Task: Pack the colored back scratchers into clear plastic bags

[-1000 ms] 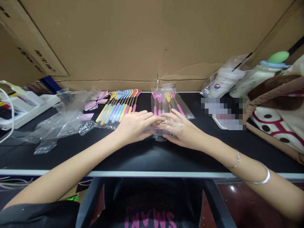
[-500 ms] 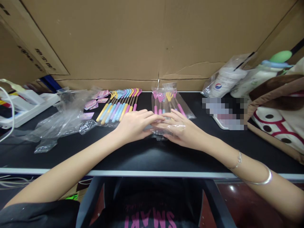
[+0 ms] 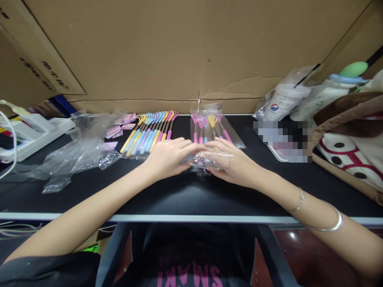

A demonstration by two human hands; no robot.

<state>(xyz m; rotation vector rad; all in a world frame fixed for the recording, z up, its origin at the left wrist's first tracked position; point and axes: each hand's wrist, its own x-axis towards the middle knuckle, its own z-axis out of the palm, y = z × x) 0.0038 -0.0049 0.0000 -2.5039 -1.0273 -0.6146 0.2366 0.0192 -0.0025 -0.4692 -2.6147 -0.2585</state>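
In the head view my left hand [image 3: 171,158] and my right hand [image 3: 231,162] meet over the middle of the table. Between them is a crumpled clear plastic bag [image 3: 206,159]; both hands are closed on it, and part of its film lies over my right fingers. Whatever is inside the bag I cannot make out. Just beyond my hands, several bagged back scratchers [image 3: 201,123] with pink and yellow claw heads lie side by side. Left of them is a row of loose back scratchers [image 3: 149,137] with yellow, blue, purple and pink handles, near my left hand.
Empty clear bags [image 3: 85,139] and small pink cards [image 3: 115,129] lie at the left. A white power strip [image 3: 38,135] stands at the far left. On the right are a lidded cup [image 3: 283,103], a blurred-out phone [image 3: 279,155] and a fabric bag [image 3: 350,143]. Cardboard [image 3: 143,52] walls the back.
The plastic between my hands has crumpled and bunched up more over the right fingers. Both hands stay almost in the same place.
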